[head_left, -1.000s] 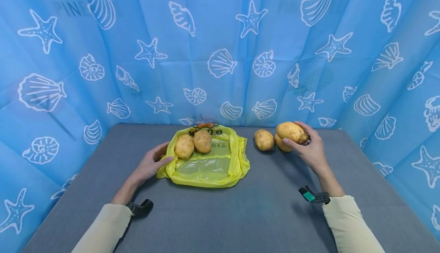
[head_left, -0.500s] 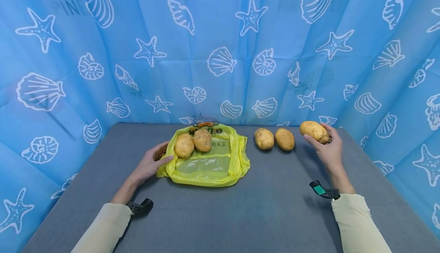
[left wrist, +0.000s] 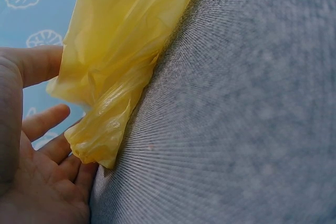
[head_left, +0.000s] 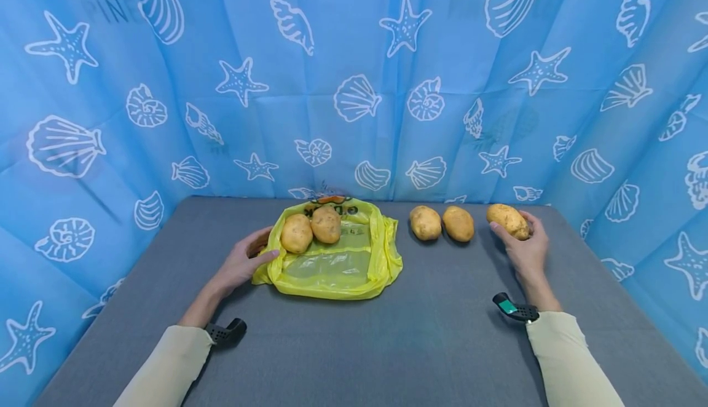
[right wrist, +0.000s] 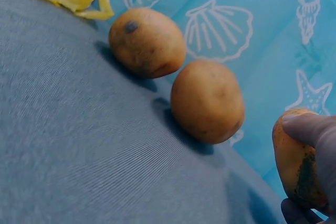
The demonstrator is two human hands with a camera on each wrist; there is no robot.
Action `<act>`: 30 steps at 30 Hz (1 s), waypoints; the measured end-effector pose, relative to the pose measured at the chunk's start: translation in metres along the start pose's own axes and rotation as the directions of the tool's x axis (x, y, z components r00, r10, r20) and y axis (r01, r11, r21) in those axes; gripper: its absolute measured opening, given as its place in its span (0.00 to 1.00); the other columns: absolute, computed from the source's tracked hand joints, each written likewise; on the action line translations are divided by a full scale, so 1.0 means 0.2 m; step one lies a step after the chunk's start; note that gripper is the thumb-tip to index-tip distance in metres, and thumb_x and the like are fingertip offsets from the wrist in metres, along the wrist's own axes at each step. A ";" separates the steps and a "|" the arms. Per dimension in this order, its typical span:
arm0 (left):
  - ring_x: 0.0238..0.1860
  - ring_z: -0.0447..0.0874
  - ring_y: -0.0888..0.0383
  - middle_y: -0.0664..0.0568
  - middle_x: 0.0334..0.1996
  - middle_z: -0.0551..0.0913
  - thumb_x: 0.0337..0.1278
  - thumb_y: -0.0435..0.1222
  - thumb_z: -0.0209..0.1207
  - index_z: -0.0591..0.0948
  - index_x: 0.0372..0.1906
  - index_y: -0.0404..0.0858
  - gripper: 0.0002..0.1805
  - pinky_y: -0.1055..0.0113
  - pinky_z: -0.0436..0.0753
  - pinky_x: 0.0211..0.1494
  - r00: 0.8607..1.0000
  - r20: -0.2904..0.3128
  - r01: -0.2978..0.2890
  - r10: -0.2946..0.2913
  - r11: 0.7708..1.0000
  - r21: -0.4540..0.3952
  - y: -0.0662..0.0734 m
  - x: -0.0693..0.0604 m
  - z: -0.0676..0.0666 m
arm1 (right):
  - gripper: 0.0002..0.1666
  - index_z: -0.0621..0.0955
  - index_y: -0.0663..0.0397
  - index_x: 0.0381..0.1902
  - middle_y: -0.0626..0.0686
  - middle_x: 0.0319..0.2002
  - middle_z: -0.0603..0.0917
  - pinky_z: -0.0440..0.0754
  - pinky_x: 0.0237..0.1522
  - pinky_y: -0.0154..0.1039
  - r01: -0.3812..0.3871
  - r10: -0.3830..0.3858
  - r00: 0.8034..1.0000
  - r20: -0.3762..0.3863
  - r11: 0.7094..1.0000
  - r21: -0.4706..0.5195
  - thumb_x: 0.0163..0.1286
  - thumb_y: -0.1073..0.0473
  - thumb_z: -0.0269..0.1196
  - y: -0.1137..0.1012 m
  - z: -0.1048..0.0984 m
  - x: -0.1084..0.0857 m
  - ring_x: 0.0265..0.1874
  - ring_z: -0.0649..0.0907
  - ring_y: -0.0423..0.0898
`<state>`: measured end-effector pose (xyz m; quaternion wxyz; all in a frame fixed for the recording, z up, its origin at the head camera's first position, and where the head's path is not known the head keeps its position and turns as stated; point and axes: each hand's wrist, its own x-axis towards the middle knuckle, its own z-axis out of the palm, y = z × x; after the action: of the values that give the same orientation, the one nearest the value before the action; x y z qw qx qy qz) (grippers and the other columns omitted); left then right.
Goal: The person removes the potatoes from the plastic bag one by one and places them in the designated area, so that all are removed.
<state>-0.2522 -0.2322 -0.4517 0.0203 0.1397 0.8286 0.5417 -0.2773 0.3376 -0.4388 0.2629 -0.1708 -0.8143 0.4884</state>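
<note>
A yellow plastic bag [head_left: 332,287] lies on the grey table with its mouth spread wide. Inside, against its far left side, two potatoes [head_left: 296,233] [head_left: 326,224] sit side by side. My left hand [head_left: 241,264] is at the bag's left edge, the thumb lying over the rim and the other fingers loosely extended outside, as the left wrist view shows. At the far right, my right hand [head_left: 527,247] grips a potato [head_left: 506,219] between thumb and fingers; whether it touches the table I cannot tell. Two more potatoes [right wrist: 147,43] [right wrist: 208,102] rest between that hand and the bag.
A blue curtain [head_left: 354,56] with white shells and starfish hangs behind the table [head_left: 387,345] and along both sides. The table's far edge runs close behind the potatoes. Each wrist wears a dark band [head_left: 227,333].
My right hand has carried its potato rightward, away from above the two loose potatoes, and then lowered it a little. The left hand and the bag have stayed in place.
</note>
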 end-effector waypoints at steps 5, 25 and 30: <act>0.71 0.65 0.37 0.35 0.72 0.66 0.72 0.42 0.60 0.62 0.78 0.35 0.36 0.39 0.65 0.71 1.000 0.004 0.008 -0.008 1.000 -0.002 -0.01 0.00 0.00 | 0.46 0.65 0.58 0.75 0.64 0.68 0.70 0.68 0.61 0.55 -0.006 0.006 1.000 0.006 1.000 -0.008 0.67 0.47 0.70 0.04 0.02 -0.01 0.64 0.70 0.57; 0.71 0.65 0.36 0.33 0.72 0.66 0.73 0.42 0.60 0.61 0.78 0.33 0.37 0.39 0.66 0.70 1.000 0.005 0.009 -0.009 1.000 0.019 0.01 0.00 -0.01 | 0.45 0.65 0.59 0.76 0.71 0.63 0.68 0.59 0.58 0.64 0.099 -0.094 0.995 0.040 0.984 -0.150 0.68 0.52 0.70 0.07 0.04 -0.04 0.59 0.65 0.66; 0.70 0.66 0.37 0.34 0.72 0.67 0.72 0.42 0.60 0.61 0.78 0.34 0.37 0.38 0.66 0.70 1.000 0.005 0.014 -0.014 1.000 0.012 0.02 -0.01 0.00 | 0.46 0.63 0.59 0.77 0.71 0.64 0.68 0.59 0.58 0.64 0.117 -0.108 0.993 0.055 0.976 -0.184 0.69 0.52 0.69 0.08 0.04 -0.04 0.59 0.65 0.67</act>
<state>-0.2493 -0.2312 -0.4488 0.0253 0.1352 0.8328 0.5362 -0.2748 0.3356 -0.4587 0.2547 -0.1373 -0.8706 0.3978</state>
